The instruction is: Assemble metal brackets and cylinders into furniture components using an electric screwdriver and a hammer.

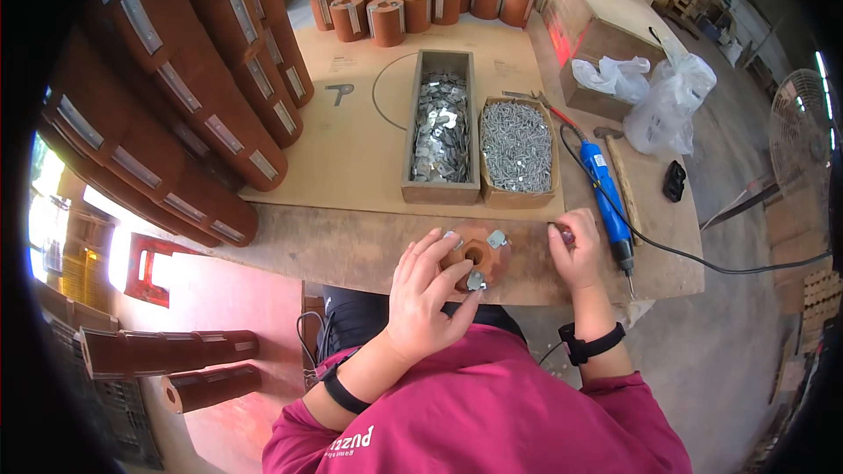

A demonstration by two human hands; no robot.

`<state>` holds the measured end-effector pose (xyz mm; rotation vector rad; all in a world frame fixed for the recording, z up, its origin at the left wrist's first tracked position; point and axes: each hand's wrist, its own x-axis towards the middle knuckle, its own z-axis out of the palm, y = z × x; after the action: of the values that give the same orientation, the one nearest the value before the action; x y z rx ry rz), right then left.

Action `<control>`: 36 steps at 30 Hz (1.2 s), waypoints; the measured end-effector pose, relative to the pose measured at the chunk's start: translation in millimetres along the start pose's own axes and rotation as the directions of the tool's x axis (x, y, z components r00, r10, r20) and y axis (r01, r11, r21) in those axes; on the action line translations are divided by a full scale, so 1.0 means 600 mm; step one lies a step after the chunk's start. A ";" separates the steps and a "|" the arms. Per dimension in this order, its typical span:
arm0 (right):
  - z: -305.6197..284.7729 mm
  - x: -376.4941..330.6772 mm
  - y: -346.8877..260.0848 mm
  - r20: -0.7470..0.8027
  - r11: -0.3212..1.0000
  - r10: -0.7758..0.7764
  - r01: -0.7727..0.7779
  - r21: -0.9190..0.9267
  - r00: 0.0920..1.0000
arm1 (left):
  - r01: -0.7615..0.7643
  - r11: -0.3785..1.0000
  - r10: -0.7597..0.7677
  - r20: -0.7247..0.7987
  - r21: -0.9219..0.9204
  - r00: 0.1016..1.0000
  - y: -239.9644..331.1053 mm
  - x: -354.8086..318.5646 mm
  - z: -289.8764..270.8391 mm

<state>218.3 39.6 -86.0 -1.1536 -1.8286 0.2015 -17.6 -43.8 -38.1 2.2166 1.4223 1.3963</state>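
A short reddish-brown cylinder (488, 265) with a hole in its middle stands at the table's near edge. Small silver metal plates lie on its top: one plate (498, 238) at the far right, another plate (476, 281) at the near side. My left hand (428, 285) reaches over its left side, fingers and thumb curved round it and touching the plates there. To the right, my right hand (576, 250) is closed just above the tabletop, apart from the cylinder. What its curled fingers hold is too small to name.
Beyond my hands stand a wooden box (475, 123) of metal plates and a box of screws (516, 147). A blue electric screwdriver (606, 197), its black cord and a hammer (619, 171) lie right. Tall brown columns (167, 79) crowd the left; several short cylinders (386, 22) stand at the back.
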 end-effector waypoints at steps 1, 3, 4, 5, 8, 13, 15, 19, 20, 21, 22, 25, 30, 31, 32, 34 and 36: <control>0.006 -0.005 0.015 0.023 0.987 -0.119 0.121 -0.109 0.993 | -0.007 1.000 0.007 -0.001 0.004 1.000 -0.002 0.001 0.001; 0.013 -0.018 0.024 0.062 0.989 -0.067 0.074 -0.128 0.996 | -0.008 0.994 0.009 0.010 -0.108 1.000 -0.007 -0.002 0.005; 0.015 -0.023 0.026 0.077 0.985 -0.070 0.081 -0.155 0.995 | -0.013 0.994 0.014 0.010 -0.105 1.000 -0.009 -0.005 0.006; 0.017 -0.024 0.027 0.092 0.980 -0.073 0.088 -0.181 0.993 | -0.019 0.993 0.022 0.025 -0.115 0.999 -0.011 -0.007 0.006; 0.021 -0.023 0.029 0.090 0.983 -0.050 0.065 -0.174 0.995 | -0.036 0.991 0.043 0.046 -0.129 0.998 -0.013 -0.008 0.004; 0.021 -0.022 0.028 0.099 0.984 -0.046 0.062 -0.166 0.994 | -0.020 0.990 0.024 0.028 -0.141 0.999 -0.003 -0.007 0.005; 0.022 -0.023 0.028 0.089 0.982 -0.042 0.057 -0.178 0.995 | 0.007 0.997 -0.008 -0.009 -0.083 1.000 0.009 -0.006 0.005; 0.026 -0.024 0.028 0.047 0.980 -0.049 0.057 -0.193 0.998 | -0.004 1.000 0.004 -0.012 0.011 1.000 0.007 -0.016 0.011; 0.026 -0.024 0.027 0.042 0.978 -0.049 0.056 -0.201 0.998 | -0.062 0.997 0.064 -0.040 0.048 0.997 0.002 -0.020 0.013; 0.027 -0.025 0.027 0.037 0.976 -0.048 0.055 -0.209 0.998 | -0.119 0.989 0.125 -0.066 0.088 0.990 -0.002 -0.023 0.016; 0.027 -0.025 0.028 0.033 0.977 -0.047 0.053 -0.209 0.998 | -0.123 0.988 0.129 -0.064 0.088 0.990 -0.007 -0.027 0.017; 0.027 -0.024 0.026 0.036 0.974 -0.067 0.073 -0.216 0.997 | -0.214 0.976 0.216 -0.053 0.041 0.975 -0.007 -0.034 0.019; 0.028 -0.022 0.020 0.015 0.967 -0.028 0.031 -0.253 0.999 | 0.068 0.997 -0.072 -0.121 -0.037 0.990 -0.006 -0.026 0.022; 0.028 -0.023 0.021 0.005 0.968 -0.038 0.038 -0.249 0.999 | 0.059 0.997 -0.055 -0.081 0.047 0.995 -0.007 -0.026 0.020; 0.026 -0.028 0.022 0.016 0.966 -0.027 0.031 -0.256 0.999 | 0.005 0.995 0.003 -0.083 0.099 0.997 -0.006 -0.029 0.020; 0.026 -0.027 0.024 0.021 0.966 -0.013 0.018 -0.259 1.000 | -0.075 0.985 0.090 -0.093 0.158 0.992 -0.006 -0.028 0.022; 0.024 -0.027 0.024 0.024 0.965 -0.020 0.025 -0.260 1.000 | -0.097 0.981 0.115 -0.104 0.166 0.988 -0.005 -0.031 0.024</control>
<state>218.3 39.0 -111.9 -1.3136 -1.9268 -0.0421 -10.8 -52.1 -59.2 2.3790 1.5238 1.5136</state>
